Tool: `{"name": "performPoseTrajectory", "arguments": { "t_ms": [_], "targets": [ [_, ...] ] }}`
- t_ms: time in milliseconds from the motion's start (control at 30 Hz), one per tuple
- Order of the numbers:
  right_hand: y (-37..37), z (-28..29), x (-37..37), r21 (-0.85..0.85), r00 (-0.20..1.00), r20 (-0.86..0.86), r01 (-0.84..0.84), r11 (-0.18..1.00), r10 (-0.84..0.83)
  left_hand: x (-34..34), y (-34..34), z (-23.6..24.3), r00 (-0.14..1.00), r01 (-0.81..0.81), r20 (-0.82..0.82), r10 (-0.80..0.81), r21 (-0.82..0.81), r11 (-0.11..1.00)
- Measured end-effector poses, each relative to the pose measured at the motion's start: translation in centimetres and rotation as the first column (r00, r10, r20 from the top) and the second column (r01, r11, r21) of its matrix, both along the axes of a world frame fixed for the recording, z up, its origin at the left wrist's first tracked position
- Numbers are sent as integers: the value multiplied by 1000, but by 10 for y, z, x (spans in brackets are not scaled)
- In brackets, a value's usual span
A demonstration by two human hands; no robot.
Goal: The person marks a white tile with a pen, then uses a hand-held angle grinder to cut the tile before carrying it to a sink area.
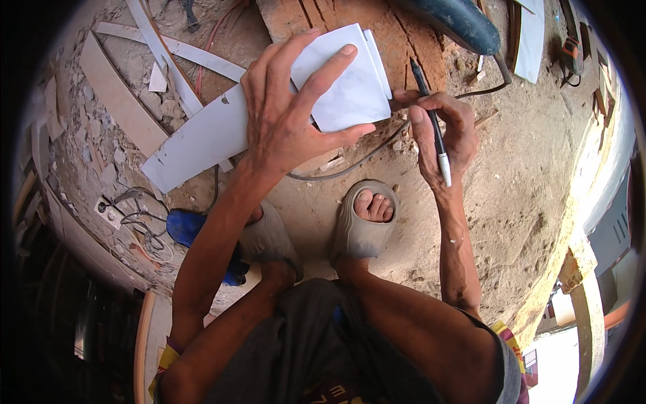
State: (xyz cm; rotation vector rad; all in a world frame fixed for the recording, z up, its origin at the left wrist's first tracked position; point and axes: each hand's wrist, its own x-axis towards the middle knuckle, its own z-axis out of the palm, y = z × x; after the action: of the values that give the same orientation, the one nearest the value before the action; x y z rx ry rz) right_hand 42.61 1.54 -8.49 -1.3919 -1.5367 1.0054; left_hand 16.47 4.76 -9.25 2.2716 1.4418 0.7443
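My left hand [279, 111] lies spread over a small white marble-patterned tile piece [346, 87], its index finger flat on the face and its thumb along the near edge. Another thin white piece [378, 64] shows beneath its right side. Under my left wrist runs a long pale tile strip [195, 141]. Closed around a black marker with a white end [436, 128], my right hand [454, 131] points the dark tip away from me. A fingertip of that hand is close to the tile's right edge; contact cannot be made out. Behind the tile is a reddish-brown wooden block [350, 15].
A dark rounded power tool [464, 23] sits at the far right, its cable [387, 143] curving behind my feet's front. Tile offcuts [121, 94] and rubble cover the left. A socket block [109, 212] lies near tangled wires. My sandals [367, 222] stand on dusty ground.
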Motion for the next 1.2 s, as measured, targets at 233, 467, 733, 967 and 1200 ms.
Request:
{"name": "performPoseTrajectory", "arguments": {
  "t_ms": [233,467,733,967,1200],
  "targets": [
    [3,-9,-8,123,999,40,-3,992,-1,-1,-1,-3,1000,-2,5,2,2,1000],
    [2,-8,-7,104,998,64,4,995,-11,0,-1,-3,1000,1,11,-1,3,1000],
    [4,10,-4,-67,993,-108,28,997,-35,0,0,0,1000,-10,8,10,2,1000],
    [20,6,-7,-8,998,-41,57,998,-57,1,0,2,1000,-14,5,14,-9,1000],
    [30,20,-20,27,993,102,65,998,-67,0,-1,0,999,-41,19,41,0,999]
  ]
}}
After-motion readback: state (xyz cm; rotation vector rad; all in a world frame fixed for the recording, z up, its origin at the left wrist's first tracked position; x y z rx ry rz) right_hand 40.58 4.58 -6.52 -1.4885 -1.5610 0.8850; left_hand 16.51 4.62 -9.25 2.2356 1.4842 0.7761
